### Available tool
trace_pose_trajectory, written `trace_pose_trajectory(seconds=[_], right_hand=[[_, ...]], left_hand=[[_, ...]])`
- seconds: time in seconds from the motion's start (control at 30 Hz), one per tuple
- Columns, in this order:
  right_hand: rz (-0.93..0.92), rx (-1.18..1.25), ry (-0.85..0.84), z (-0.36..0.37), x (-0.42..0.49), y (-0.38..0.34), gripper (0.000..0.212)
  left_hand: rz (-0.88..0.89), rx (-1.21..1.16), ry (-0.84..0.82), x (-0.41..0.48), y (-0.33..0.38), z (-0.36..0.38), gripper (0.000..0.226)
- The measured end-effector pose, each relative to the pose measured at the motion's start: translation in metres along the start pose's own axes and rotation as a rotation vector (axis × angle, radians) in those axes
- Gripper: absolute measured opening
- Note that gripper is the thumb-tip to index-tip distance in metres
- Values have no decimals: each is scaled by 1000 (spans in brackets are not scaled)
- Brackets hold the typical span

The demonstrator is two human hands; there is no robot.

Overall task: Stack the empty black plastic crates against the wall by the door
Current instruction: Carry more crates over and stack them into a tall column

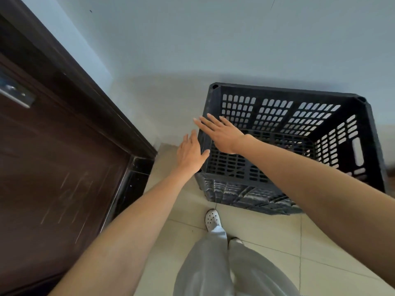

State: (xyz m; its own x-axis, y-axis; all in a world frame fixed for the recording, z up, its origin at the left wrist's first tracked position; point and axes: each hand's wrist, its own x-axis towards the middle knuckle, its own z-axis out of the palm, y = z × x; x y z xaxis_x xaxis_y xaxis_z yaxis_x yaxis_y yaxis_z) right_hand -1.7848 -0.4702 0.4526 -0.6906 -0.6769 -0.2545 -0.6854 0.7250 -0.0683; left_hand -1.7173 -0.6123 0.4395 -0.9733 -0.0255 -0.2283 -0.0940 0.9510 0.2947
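Nearest us, our left hand (191, 151) is flat and open, holding nothing, its thumb against the near-left corner of the crate (288, 146). The crate's bulk lies to that hand's right and beyond it. Our right hand (222, 133) reaches across just past the left one, fingers spread, also holding nothing, hovering over the crate's left rim; we cannot tell whether it touches. The crate is empty, its long axis running left to right along the wall (213, 39) behind it, with the door (53, 157) well off to the left of both hands. Both hands sit at the left end, so we judge any lift needs the right hand moved to the far right handle.
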Motion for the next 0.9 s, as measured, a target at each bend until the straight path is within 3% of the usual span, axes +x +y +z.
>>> trace_pose_trajectory(seconds=[0.2, 0.3, 0.7, 0.9], right_hand=[[78, 185, -26, 17, 3, -12, 103], [98, 245, -22, 25, 5, -14, 108], [152, 282, 7, 37, 14, -21, 106], [179, 197, 40, 21, -4, -30, 103]], left_hand=[[-81, -301, 79, -1, 6, 25, 53], [-90, -325, 122, -2, 4, 30, 38], [-75, -318, 62, 2, 0, 27, 38], [-21, -406, -127, 11, -7, 17, 54]])
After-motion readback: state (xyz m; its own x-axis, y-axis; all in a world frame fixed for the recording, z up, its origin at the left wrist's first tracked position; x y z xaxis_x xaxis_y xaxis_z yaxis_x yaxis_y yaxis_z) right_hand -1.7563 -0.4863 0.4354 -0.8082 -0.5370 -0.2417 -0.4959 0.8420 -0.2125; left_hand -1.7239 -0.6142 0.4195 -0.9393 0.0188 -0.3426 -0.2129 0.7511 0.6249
